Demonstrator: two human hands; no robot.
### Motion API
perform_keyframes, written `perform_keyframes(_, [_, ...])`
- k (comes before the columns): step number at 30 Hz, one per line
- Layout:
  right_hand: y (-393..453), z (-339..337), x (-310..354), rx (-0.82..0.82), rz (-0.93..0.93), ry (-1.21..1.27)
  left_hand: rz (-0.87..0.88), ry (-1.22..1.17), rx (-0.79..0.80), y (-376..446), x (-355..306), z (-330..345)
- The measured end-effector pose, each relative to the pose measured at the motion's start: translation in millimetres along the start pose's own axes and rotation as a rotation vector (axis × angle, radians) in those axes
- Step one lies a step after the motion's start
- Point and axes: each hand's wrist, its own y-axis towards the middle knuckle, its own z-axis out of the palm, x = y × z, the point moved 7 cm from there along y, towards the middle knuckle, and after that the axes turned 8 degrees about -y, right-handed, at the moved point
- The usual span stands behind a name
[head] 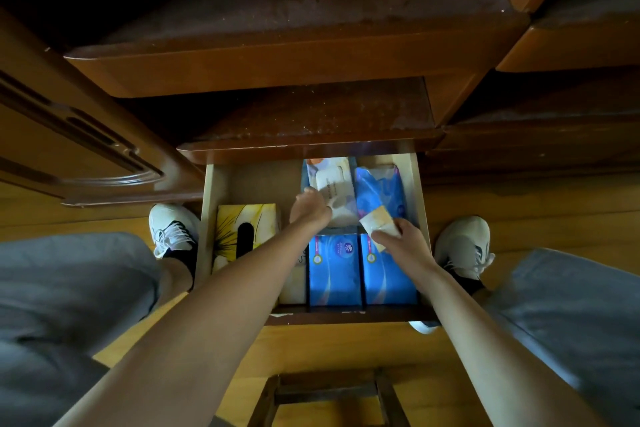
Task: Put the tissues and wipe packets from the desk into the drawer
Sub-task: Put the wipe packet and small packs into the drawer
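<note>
The bottom drawer [208, 218] stands pulled out below me. Inside lie a yellow tissue box [258, 222] at the left, two blue tissue packs [334, 270] [389, 279] at the front, a crumpled blue pack [381, 189] at the back right and a white wipe packet [336, 184] at the back middle. My left hand [310, 206] reaches into the drawer and touches the white wipe packet; its fingers are hidden. My right hand [405, 243] pinches a small orange-and-white packet [377, 224] above the right blue packs.
The desk's stepped dark wooden edges [277, 73] overhang the drawer's back. A cabinet door [86, 135] is at the left. My two shoes [171, 225] [464, 246] flank the drawer on the wooden floor. A wooden stool frame [329, 392] is below me.
</note>
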Motion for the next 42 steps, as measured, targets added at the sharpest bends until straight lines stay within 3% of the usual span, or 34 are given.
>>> perform_keyframes(5, [-0.2, 0.2, 7.5, -0.044, 0.008, 0.004, -0.015, -0.082, -0.001, -7.5, 16.2, -12.6])
perform_keyframes(9, [-8.9, 12.0, 36.0, -0.045, -0.121, 0.059, 0.184, -0.21, -0.044, -26.2, 25.2, -51.4])
perform_keyframes(13, [-20.0, 55.4, 77.0, 0.054, -0.251, -0.154, 0.238, -0.219, -0.309, -47.4, 59.5, -107.7])
perform_keyframes(16, [-28.8, 94.8, 101.4, 0.107, -0.309, -0.344, 0.317, -0.045, -0.351, -59.1, 85.2, -122.7])
perform_keyframes(18, [-31.5, 113.1, 108.4, 0.031, -0.298, -0.447, 0.41, 0.131, -0.282, -67.6, 98.3, -116.6])
perform_keyframes(20, [-33.2, 120.0, 110.5, -0.145, -0.253, -0.49, 0.429, 0.21, -0.236, -71.6, 108.5, -111.5])
perform_keyframes(25, [-37.4, 119.2, 100.8, -0.322, -0.155, -0.453, 0.367, 0.244, -0.14, -64.5, 107.2, -108.7])
perform_keyframes(29, [-40.1, 98.9, 90.9, -0.457, -0.076, -0.328, 0.355, 0.239, -0.157, -64.7, 106.6, -110.0])
perform_keyframes(32, [-36.4, 122.3, 91.1, -0.318, -0.093, -0.389, 0.352, 0.253, -0.185, -63.7, 102.6, -109.5])
perform_keyframes(35, [-34.4, 143.3, 97.9, -0.149, -0.209, -0.627, 0.358, 0.265, -0.186, -63.5, 101.1, -111.1])
perform_keyframes(38, [-29.8, 144.0, 104.0, -0.06, -0.39, -0.944, 0.351, 0.276, -0.185, -67.4, 99.1, -113.6])
perform_keyframes(42, [-25.8, 144.7, 103.7, -0.033, -0.506, -1.097, 0.342, 0.295, -0.193, -71.4, 97.0, -114.1])
